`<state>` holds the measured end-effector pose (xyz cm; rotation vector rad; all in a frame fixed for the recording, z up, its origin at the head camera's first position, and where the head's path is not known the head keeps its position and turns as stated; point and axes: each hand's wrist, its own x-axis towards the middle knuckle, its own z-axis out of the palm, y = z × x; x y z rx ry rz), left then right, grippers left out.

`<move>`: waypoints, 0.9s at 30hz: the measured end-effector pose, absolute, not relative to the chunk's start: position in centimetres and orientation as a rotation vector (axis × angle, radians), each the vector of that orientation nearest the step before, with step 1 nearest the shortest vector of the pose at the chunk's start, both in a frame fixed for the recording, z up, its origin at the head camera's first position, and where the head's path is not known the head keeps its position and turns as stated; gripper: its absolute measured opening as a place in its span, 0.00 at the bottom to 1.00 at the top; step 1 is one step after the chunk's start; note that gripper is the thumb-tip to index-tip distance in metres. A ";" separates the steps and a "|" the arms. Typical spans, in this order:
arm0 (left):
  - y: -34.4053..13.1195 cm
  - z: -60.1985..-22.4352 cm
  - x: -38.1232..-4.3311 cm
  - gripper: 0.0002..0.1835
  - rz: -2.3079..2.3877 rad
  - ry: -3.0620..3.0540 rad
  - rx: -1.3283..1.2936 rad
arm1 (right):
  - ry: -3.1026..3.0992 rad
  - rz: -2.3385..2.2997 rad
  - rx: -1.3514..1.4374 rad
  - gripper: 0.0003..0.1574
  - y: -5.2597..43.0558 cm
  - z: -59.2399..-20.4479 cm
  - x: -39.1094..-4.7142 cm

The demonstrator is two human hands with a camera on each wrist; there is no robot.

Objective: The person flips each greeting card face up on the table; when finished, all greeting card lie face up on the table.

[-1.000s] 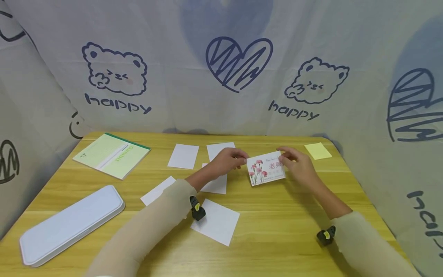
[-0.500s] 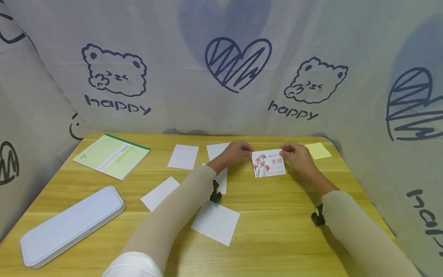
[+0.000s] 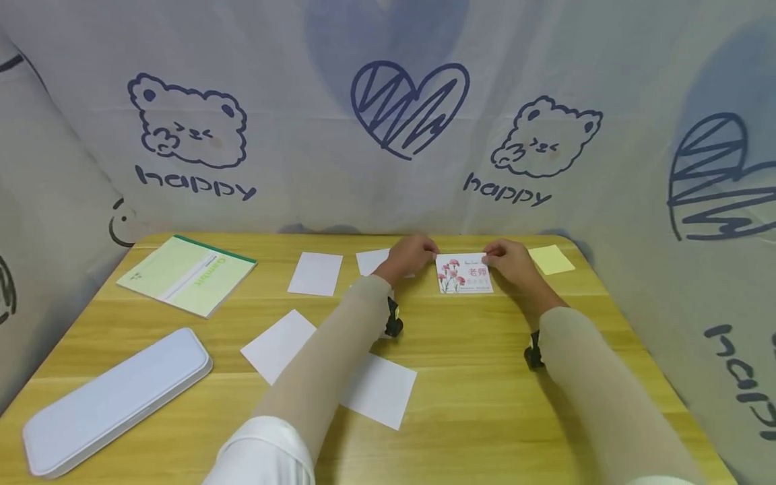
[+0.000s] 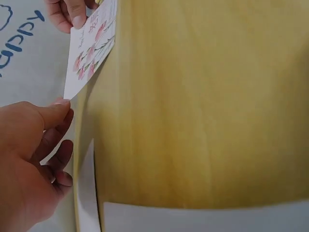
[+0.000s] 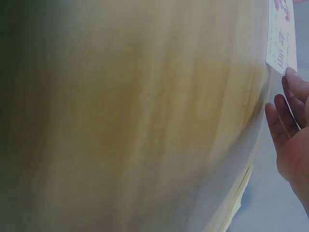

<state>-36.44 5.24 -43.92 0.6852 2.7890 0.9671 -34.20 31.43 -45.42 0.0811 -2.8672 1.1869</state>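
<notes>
A small greeting card (image 3: pixel 464 276) with pink carnations and red characters is at the far side of the wooden table. My left hand (image 3: pixel 409 257) pinches its upper left corner between thumb and finger. At the upper right corner, my right hand (image 3: pixel 512 261) grips it the same way. The left wrist view shows the card (image 4: pixel 94 50) slanted, its lower edge close over the wood, with a shadow beneath. In the right wrist view, the right hand's (image 5: pixel 292 130) thumb lies on the card's corner while the other fingers extend away.
White paper sheets lie around and under my left arm, one (image 3: pixel 315 274) further left and another (image 3: pixel 382 391) nearer me. A green notepad (image 3: pixel 186 276) and a pale case (image 3: pixel 118 404) are at the left. Yellow sticky notes (image 3: pixel 551 259) lie right of my right hand. A printed curtain (image 3: pixel 291 121) hangs behind.
Both hands have carried the card away from me toward the table's far edge and lowered it. Its earlier tilt has straightened out. My left forearm now covers more of the papers.
</notes>
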 end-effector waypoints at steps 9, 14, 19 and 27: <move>5.7 -44.5 -37.0 0.10 0.817 2.927 0.655 | -2.982 1.031 0.035 0.12 31.0 -45.3 -35.1; 6.5 -45.3 -37.5 0.11 0.739 2.973 0.668 | -3.043 0.914 0.011 0.12 30.9 -45.3 -35.2; 6.5 -45.6 -37.7 0.11 0.762 2.974 0.691 | -3.101 0.799 0.002 0.15 30.8 -45.1 -35.3; 3.4 -44.3 -37.5 0.13 1.021 2.857 0.630 | -3.068 0.875 0.081 0.20 29.5 -43.2 -35.2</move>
